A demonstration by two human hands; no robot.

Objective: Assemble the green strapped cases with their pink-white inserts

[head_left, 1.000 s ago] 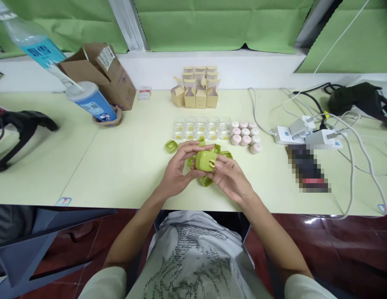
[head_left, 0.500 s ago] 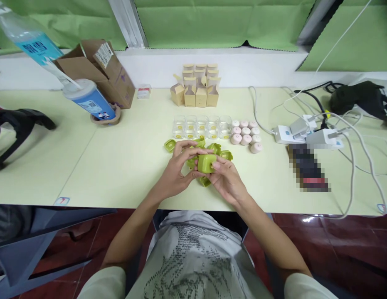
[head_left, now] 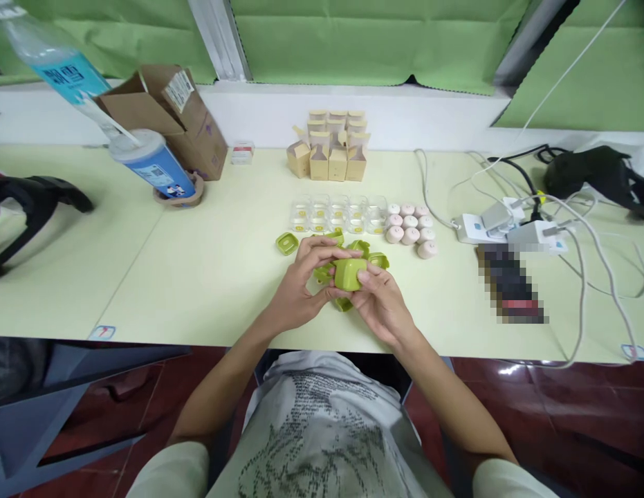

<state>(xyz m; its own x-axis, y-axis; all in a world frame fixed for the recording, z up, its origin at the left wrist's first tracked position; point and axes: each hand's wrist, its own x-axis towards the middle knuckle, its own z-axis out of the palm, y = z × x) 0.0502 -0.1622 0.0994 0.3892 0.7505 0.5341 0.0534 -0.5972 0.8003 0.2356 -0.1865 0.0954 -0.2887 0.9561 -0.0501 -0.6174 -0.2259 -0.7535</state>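
A rounded green case [head_left: 347, 274] is being held above the table [head_left: 207, 277] between the left hand [head_left: 298, 289] and the right hand [head_left: 382, 301]. The fingers of both hands are being clamped on it, its right face being pressed by the right thumb. Other green pieces [head_left: 378, 261] are being partly hidden by the hands. Farther back, clear containers [head_left: 337, 214] are being flanked on the right by pinkish cylinders [head_left: 410, 222], and small open boxes [head_left: 337, 164] are being backed by the wall [head_left: 430, 114].

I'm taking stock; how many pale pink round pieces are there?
10 visible pieces: three rows of three right of the clear containers, one more at the right column's near end.
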